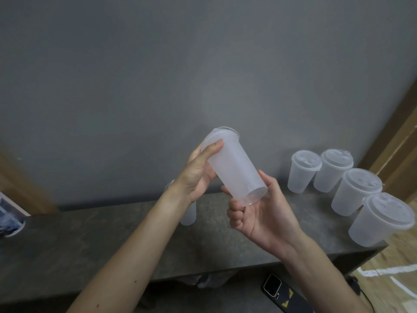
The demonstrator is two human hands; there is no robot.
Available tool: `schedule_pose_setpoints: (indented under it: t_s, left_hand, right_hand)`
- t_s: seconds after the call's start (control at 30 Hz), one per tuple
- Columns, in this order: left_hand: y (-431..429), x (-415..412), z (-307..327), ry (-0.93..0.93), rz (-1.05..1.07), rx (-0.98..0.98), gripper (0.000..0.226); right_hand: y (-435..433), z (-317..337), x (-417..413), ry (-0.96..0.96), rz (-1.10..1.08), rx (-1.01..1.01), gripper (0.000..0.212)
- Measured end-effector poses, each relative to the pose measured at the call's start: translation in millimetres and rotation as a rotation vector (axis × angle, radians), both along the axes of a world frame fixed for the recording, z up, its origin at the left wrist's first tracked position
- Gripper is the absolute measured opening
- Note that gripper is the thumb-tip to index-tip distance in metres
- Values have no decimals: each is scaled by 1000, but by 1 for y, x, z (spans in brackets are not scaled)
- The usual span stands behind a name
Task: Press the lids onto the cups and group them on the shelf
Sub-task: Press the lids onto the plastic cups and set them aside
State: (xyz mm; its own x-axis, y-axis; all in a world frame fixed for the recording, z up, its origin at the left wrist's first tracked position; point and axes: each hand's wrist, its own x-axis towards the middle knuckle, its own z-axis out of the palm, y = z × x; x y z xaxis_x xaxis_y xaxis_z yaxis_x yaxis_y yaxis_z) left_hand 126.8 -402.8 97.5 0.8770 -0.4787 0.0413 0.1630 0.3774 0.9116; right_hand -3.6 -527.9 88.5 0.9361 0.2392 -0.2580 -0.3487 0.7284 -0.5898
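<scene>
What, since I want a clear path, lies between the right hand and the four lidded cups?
Only bare shelf top, in the head view, separates the right hand, gripping a cup, from the lidded cups.

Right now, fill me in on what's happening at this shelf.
A person holds a frosted cup tilted above the shelf: the left grip holds it by the lidded top, the right grip holds its base. Four lidded cups stand grouped at the shelf's right end. Another cup stands partly hidden behind the left forearm.
</scene>
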Motion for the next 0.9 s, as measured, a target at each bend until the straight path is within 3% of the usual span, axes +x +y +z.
schedule_pose_setpoints:
  t_s: [0.07,0.17,0.27,0.33,0.43,0.47,0.63,0.9]
  left_hand:
    - [-2,-1,-3,38,33,45,58]
    - [-5,-5,-5,122,8,142,41]
    - [-5,-4,-5,128,16,120,40]
    - [-5,-2,-4,67,59,122,49]
    - [-3,-1,-6,-86,144,249,50]
    - [-3,-2,-5,-110,135,264,51]
    - [-5,-2,-5,7,2,84,51]
    - [-11,-7,-12,30,86,113,56]
  right_hand:
    - [3,1,-1,-9,13,13,67]
    - [7,7,-1,-17,9,41,64]
    - [5,7,-1,-22,19,18,65]
    - [5,3,2,-22,-15,-132,70]
    - [7,-10,6,-52,-194,-548,73]
    - [8,-12,6,-57,-205,-582,72]
    - [3,0,3,-23,-37,-149,65]
    - [-2,-1,4,1,-19,-75,63]
